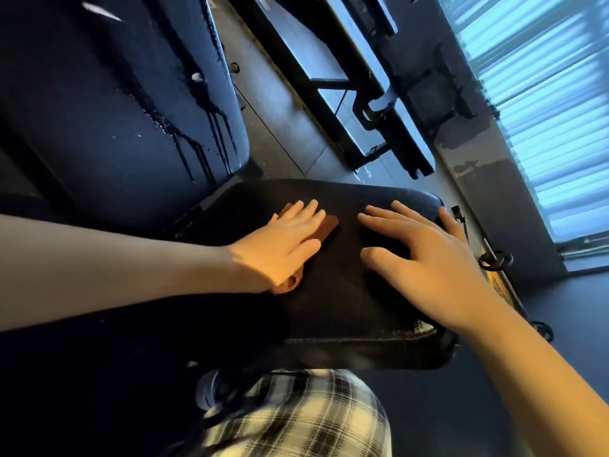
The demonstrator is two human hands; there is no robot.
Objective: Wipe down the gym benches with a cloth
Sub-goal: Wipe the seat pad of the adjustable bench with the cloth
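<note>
A black padded bench seat (329, 291) fills the middle of the view. My left hand (283, 242) lies flat on a brown cloth (329, 225) and presses it onto the seat; the cloth shows past my fingertips and under my wrist. My right hand (418, 255) rests on the seat's right part with its fingers spread and holds nothing. The bench's tilted back pad (115, 103) rises at the upper left, with wet streaks running down its right side.
A dark metal machine frame (349, 90) stands on the floor beyond the seat. A window with blinds (543, 94) runs along the right. A yellow bar with round knobs (494, 262) sits at the seat's right edge. My plaid-clad leg (296, 417) is below.
</note>
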